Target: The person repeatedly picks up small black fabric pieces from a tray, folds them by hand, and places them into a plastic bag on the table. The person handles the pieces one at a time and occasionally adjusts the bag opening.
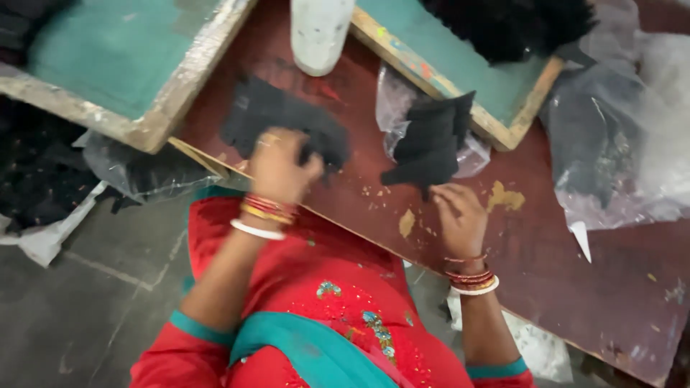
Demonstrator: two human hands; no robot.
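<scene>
My left hand (280,167) presses down on a flat piece of black cloth (277,118) spread on the dark red table (560,266), its fingers closed over the cloth's near edge. My right hand (458,215) rests at the lower tip of a second, bunched black cloth piece (431,140) that lies partly on a clear plastic bag (392,100); the fingers are curled at the cloth's corner. Both wrists carry red, gold and white bangles. My red garment with a teal band fills the lower middle.
Two teal boards with wooden frames lie at the back left (136,72) and back right (496,93). A white bottle (320,32) stands between them. Clear plastic bags with dark cloth lie at right (618,144) and on the floor at left (136,172).
</scene>
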